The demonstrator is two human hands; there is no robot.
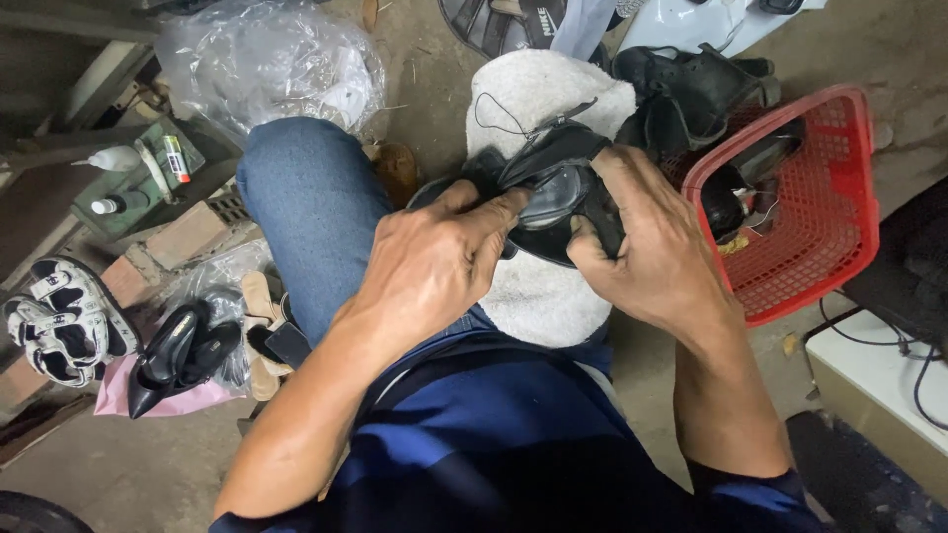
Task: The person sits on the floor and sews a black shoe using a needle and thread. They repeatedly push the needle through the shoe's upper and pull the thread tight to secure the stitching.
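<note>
Black sandal (pixel 553 192) gripped by left hand (pixel 434 262), right hand (pixel 652 247), fingers curled.

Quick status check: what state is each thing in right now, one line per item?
Left hand: gripping the black shoe.
Right hand: gripping the shoe's other side.
Black shoe: held over the white cloth, loose thread trailing.
White cloth: draped over the lap.
Red basket: on the floor, holding dark items.
Black high heels: lying on a pink bag.
Glue bottle: lying on its side.
</note>
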